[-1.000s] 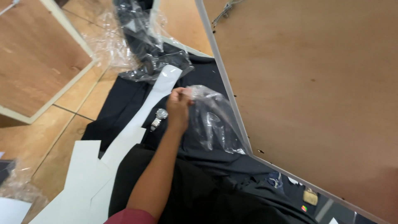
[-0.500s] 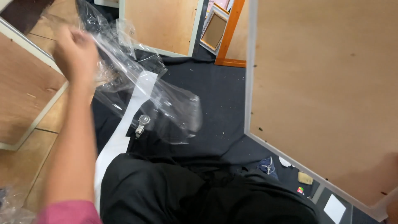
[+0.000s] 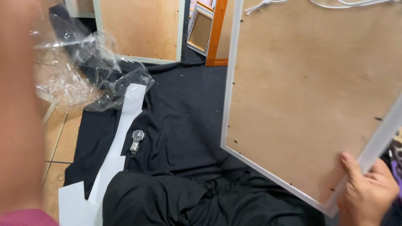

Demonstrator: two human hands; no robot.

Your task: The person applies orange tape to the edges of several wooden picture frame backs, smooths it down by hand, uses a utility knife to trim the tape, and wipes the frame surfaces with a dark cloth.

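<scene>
Step in hand: handling a large picture frame (image 3: pixel 301 96), back side up, above a dark cloth (image 3: pixel 184 121) spread on the floor.

1. Support the frame at its lower corner. The right hand (image 3: pixel 366 192) grips this corner, thumb on the brown backing board and fingers closed around the white rail. Judged from the tilt, a second support point along the rail would reduce twisting.
2. Keep the free corner off the cloth. A wristwatch (image 3: pixel 136 140) lies on the cloth just left of the frame edge, beside a long white paper strip (image 3: pixel 121 138); lowering the frame carelessly could strike it.
3. Keep the clear plastic wrap (image 3: pixel 79 71) away from the frame. It lies crumpled at the upper left, partly on the cloth.

Left hand: only a blurred forearm (image 3: pixel 19 104) shows at the left edge. The hand itself is out of view; its grip cannot be told.

Other frames (image 3: pixel 138 29) lean at the far side.
</scene>
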